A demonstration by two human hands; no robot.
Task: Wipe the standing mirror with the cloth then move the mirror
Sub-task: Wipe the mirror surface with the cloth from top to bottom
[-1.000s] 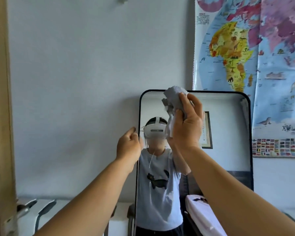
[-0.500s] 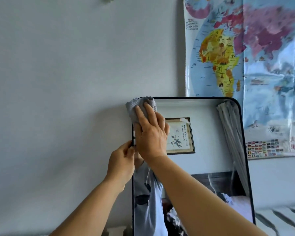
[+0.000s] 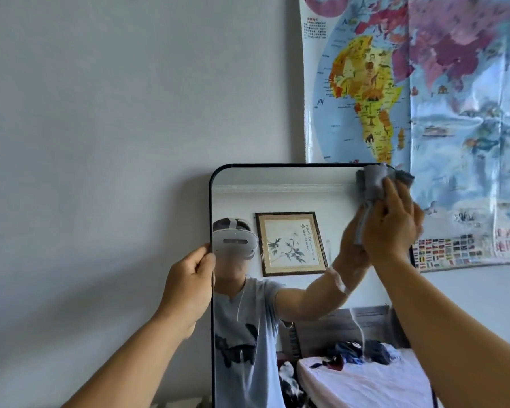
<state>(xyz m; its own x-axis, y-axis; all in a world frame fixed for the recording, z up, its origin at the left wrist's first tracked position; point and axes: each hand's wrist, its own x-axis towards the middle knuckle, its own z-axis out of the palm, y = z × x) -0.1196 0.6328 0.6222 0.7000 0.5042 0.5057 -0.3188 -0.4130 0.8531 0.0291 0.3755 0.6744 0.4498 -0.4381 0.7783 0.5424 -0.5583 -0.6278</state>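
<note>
A tall standing mirror (image 3: 301,184) with a thin black frame and rounded top corners leans against the pale wall. My left hand (image 3: 189,281) grips its left edge, thumb on the glass side. At the mirror's top right corner my right hand (image 3: 393,228) presses a grey cloth (image 3: 373,179) against the glass, fingers wrapped over it. The cloth covers that corner of the frame. The mirror's lower part runs out of view at the bottom.
A large colourful world map (image 3: 418,113) hangs on the wall behind the mirror's right side. The bare wall (image 3: 100,142) spreads to the left. In the glass I see a reflected framed picture, a bed with clothes and a person wearing a headset.
My right hand has swept the cloth from the mirror's top left corner across to the top right corner. My left hand still holds the left edge.
</note>
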